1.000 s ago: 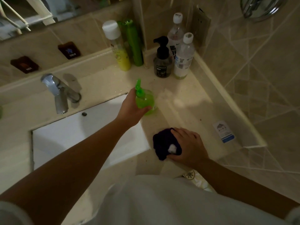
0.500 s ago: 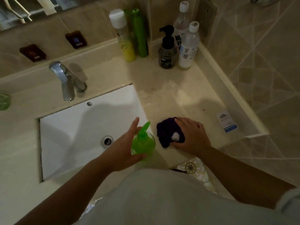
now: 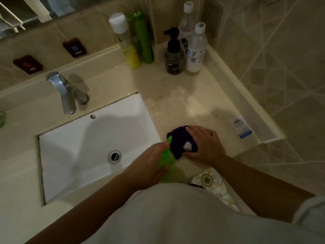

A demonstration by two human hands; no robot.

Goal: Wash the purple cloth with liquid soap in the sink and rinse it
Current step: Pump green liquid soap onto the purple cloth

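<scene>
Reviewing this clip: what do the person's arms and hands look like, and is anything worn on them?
Both hands, left hand and right hand, are bare: no gloves, rings or watch visible. Forearms are uncovered. A pale rolled-up sleeve shows on the right arm at the frame edge. The left arm's sleeve is out of view.

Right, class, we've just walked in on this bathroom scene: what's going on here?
A person stands at a sink. The left hand holds a green soap bottle in its grip, nozzle tipped toward a purple cloth. The right hand presses that bunched cloth on the counter beside the basin, a white blob already on it. The tap shows no running water; washing hasn't begun.
</scene>
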